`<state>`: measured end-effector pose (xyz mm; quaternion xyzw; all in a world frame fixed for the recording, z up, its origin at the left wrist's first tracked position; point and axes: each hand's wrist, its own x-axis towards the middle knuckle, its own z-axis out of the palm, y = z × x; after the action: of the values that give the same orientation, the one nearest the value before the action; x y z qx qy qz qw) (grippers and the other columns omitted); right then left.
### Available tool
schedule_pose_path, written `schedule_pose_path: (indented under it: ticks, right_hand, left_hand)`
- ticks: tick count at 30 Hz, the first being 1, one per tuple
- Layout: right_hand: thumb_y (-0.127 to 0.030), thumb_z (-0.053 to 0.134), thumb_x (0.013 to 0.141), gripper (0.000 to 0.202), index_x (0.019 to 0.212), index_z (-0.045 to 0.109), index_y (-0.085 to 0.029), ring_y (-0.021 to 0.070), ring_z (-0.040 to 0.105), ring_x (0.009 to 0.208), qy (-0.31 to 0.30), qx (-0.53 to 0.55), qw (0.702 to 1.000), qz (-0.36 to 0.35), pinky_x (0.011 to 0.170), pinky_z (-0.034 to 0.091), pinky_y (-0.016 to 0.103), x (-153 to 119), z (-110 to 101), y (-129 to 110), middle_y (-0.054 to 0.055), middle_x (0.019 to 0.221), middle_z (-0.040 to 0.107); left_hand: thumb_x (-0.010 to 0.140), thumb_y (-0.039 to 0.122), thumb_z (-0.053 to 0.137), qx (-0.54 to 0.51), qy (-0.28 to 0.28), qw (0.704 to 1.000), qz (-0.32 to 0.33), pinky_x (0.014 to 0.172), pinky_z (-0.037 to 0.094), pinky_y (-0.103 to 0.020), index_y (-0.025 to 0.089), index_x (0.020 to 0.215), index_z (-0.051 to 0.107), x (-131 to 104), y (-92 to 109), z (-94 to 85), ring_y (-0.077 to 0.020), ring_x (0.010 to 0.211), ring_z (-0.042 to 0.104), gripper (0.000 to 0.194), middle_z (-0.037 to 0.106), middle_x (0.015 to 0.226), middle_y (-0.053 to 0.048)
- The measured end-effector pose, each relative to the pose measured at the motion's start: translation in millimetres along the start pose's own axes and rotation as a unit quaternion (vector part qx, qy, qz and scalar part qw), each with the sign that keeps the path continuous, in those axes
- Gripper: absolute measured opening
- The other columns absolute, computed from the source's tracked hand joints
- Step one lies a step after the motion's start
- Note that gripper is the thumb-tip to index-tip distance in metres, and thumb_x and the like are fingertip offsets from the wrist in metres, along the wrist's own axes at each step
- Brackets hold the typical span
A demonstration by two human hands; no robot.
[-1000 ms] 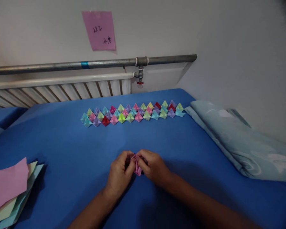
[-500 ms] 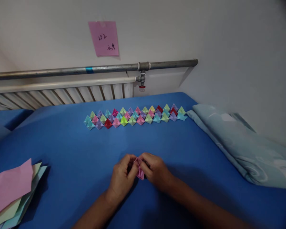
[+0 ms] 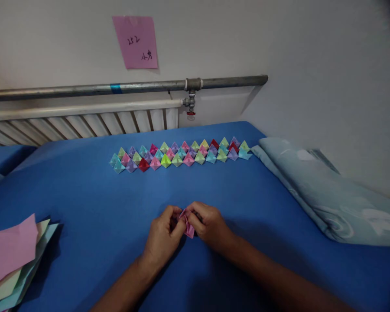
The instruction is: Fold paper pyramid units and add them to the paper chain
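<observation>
A small piece of folded pink paper [image 3: 190, 230] is pinched between both hands above the blue surface [image 3: 123, 203]. My left hand [image 3: 165, 232] closes on its left side, thumb in front. With thumb and fingers, my right hand [image 3: 208, 223] grips the paper from the right. Part of the paper is hidden behind the fingers. Beyond the hands, several folded paper pieces [image 3: 165, 160] in green, pink, purple, blue and red stand in close rows.
Loose pink paper sheets [image 3: 11, 247] lie over green and blue ones at the lower left. A folded pale blue cloth [image 3: 312, 195] rests along the right wall. Behind are a white radiator [image 3: 123, 122], a metal pipe [image 3: 149, 86] and a pink note [image 3: 136, 43] on the wall.
The view has shifted slightly, so the whole scene sits a little higher and further left. Both hands still pinch the pink paper, with only a slight change in its tilt.
</observation>
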<state>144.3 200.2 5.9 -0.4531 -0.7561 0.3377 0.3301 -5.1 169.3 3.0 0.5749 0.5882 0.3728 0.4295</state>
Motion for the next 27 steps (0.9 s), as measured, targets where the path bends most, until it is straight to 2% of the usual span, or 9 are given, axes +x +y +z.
schedule_pose_path:
  ticks: [4, 7, 15, 21, 27]
  right_hand:
    - [-0.016, 0.048, 0.086, 0.015, 0.074, 0.057, -0.020, 0.0106, 0.053, 0.063, -0.002, 0.003, 1.000, 0.000, 0.064, 0.039, 0.023, 0.0, 0.1, -1.0, -0.001, 0.067, 0.059]
    - [-0.018, 0.050, 0.086, 0.013, 0.077, 0.058, -0.019, 0.0104, 0.052, 0.061, -0.015, 0.015, 1.000, 0.019, 0.062, 0.038, 0.022, -1.0, 0.5, -0.7, -0.002, 0.065, 0.059]
    - [-0.016, 0.051, 0.084, 0.017, 0.067, 0.054, -0.019, 0.0091, 0.045, 0.054, -0.031, -0.001, 0.998, 0.055, 0.056, 0.034, 0.022, -1.8, 0.5, -3.2, -0.004, 0.058, 0.053]
    - [-0.015, 0.051, 0.084, 0.013, 0.073, 0.057, -0.020, 0.0091, 0.048, 0.055, -0.029, 0.028, 0.997, 0.058, 0.057, 0.036, 0.021, -0.8, 0.4, -2.2, -0.005, 0.058, 0.054]
    - [-0.018, 0.049, 0.087, 0.015, 0.075, 0.057, -0.019, 0.0097, 0.049, 0.057, -0.028, 0.013, 0.998, 0.048, 0.057, 0.037, 0.021, -2.6, -0.4, -3.3, -0.002, 0.062, 0.058]
  left_hand:
    - [0.082, 0.038, 0.052, -0.033, -0.019, 0.998, -0.054, 0.041, 0.036, -0.019, 0.019, 0.069, 0.055, 2.0, 3.0, -0.8, -0.0087, 0.041, 0.049, 0.023, 0.055, 0.052, 0.004]
    - [0.079, 0.042, 0.053, -0.058, -0.014, 0.994, -0.087, 0.036, 0.031, -0.018, 0.020, 0.065, 0.052, 3.5, 5.6, -1.2, -0.0074, 0.035, 0.043, 0.026, 0.050, 0.045, 0.006]
    - [0.078, 0.042, 0.055, -0.047, -0.008, 0.996, -0.078, 0.037, 0.031, -0.017, 0.020, 0.062, 0.051, 1.5, 3.5, -1.5, -0.0070, 0.035, 0.044, 0.027, 0.050, 0.044, 0.007]
    - [0.079, 0.046, 0.054, -0.050, -0.012, 0.995, -0.086, 0.037, 0.032, -0.018, 0.020, 0.062, 0.050, 2.1, 6.2, -2.1, -0.0065, 0.033, 0.041, 0.031, 0.050, 0.044, 0.006]
    - [0.083, 0.043, 0.054, -0.031, 0.010, 0.999, -0.042, 0.043, 0.037, -0.019, 0.019, 0.072, 0.057, -0.9, 6.6, -1.4, -0.0092, 0.045, 0.052, 0.026, 0.059, 0.057, 0.003]
